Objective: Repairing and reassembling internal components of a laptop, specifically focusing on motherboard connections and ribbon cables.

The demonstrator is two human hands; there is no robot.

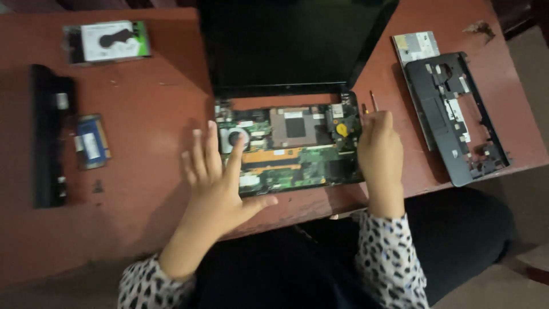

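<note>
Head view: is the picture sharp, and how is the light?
Head view: dim, reddish light. The left hand is motion-blurred over the laptop board; the right hand is softer too. The screen is dark, without glare. Table edges look soft.

Opened laptop centre; battery far left; palmrest cover right.

I have one view only, from the camera on the person's head, looking steeply down and forward over the lap onto the red bench, close enough that the opened laptop fills the middle.
</note>
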